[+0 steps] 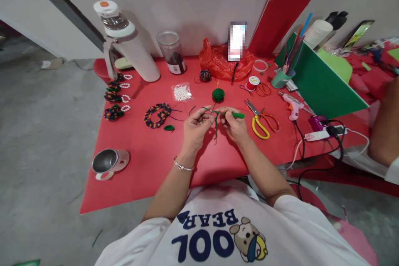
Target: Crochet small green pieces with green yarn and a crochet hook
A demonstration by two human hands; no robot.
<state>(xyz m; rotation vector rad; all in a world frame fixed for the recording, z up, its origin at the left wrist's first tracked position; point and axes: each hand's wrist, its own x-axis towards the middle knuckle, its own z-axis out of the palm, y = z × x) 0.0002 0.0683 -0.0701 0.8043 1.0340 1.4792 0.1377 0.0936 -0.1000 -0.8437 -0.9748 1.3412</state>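
Note:
In my right hand (234, 126) is a crochet hook with a green handle (238, 115), its tip pointing left. My left hand (198, 126) pinches green yarn (216, 124) that hangs between the two hands in a short worked strand. Just beyond them sits a ball of green yarn (218, 94). To the left lie a small green crocheted leaf (169, 127) and a multicoloured crocheted loop (152, 122). Scissors with yellow and red handles (260, 126) lie open to the right of my right hand.
A mug (110, 163) stands front left, a tall bottle (134, 45) back left. Behind are a clear jar (172, 52), a bag of white beads (182, 92) and a red plastic bag (215, 60). A pink glue gun (293, 106) and power strip (324, 134) with cables lie right.

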